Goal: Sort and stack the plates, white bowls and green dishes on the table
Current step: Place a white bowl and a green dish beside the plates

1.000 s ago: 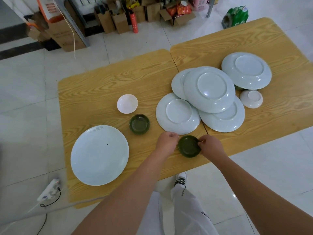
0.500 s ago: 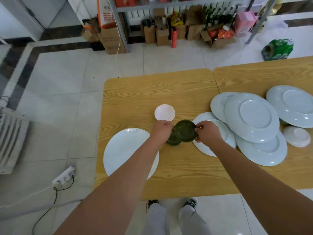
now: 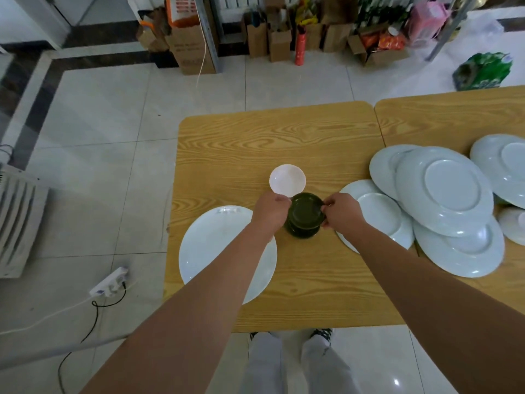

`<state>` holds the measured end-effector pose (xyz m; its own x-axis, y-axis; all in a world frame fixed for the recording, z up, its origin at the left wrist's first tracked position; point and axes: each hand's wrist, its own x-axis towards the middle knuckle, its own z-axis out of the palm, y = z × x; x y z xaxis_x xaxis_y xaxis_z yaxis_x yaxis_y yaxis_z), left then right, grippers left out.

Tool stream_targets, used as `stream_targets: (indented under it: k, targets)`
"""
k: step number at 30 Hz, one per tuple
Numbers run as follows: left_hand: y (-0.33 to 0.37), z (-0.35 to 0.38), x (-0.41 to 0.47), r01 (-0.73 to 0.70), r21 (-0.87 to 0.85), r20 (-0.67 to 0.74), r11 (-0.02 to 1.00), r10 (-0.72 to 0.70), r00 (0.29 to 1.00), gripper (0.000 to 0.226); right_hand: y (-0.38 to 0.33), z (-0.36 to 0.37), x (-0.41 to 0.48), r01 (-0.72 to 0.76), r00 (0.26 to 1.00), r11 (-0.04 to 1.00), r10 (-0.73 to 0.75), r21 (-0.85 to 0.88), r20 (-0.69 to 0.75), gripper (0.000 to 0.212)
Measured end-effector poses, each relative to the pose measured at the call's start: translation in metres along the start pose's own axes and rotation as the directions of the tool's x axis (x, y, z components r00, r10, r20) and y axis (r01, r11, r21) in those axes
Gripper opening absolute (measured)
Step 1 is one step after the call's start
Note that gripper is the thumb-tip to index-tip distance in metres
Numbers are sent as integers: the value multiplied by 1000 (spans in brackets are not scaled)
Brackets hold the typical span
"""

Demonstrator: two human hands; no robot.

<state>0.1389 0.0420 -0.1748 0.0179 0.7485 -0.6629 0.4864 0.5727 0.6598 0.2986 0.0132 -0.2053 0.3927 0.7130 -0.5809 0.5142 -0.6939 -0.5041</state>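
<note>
Stacking step: pinches upper green dish [image 3: 305,213] in two-handed grip, left hand [image 3: 270,213] and right hand [image 3: 342,214], over lower green dish [image 3: 301,235]; next needs level seating.

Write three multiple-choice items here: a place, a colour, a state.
1. Where does the upright white bowl stand? A) at the near edge of the table B) just beyond the held dish C) at the far right
2. What colour is the dish both hands hold? A) white B) red C) dark green
3. How do the overlapping plates at right lie? A) upside down B) upright C) on edge
Key: 1 B, it stands by the dish's far rim; 2 C, left hand and right hand grip a dark green rim; 3 A, foot rings face up.
</note>
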Motion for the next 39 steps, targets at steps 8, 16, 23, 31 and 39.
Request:
stream_targets:
  k: [8, 16, 23, 31, 39]
  targets:
    - [-14, 8, 1, -25, 42, 16, 999, 24, 1000, 33, 8, 11, -1, 16, 1000, 1000, -15, -26, 20, 20]
    - [-10, 7, 1, -9, 79, -5, 997, 9, 1000, 19, 12, 15, -2, 22, 999, 994, -19, -104, 27, 17]
    - [-6, 11, -1, 2, 83, -31, 997, 1, 1000, 31, 14, 14, -2, 18, 999, 996, -15, -82, 37, 23]
    - [5, 15, -5, 10, 78, -53, 997, -6, 999, 12, 13, 6, 0, -7, 998, 1000, 8, -18, 56, 28]
    - [59, 55, -22, -40, 102, 55, 994, 35, 998, 25, 34, -62, -5, 8, 1000, 990, -6, 138, -16, 28]
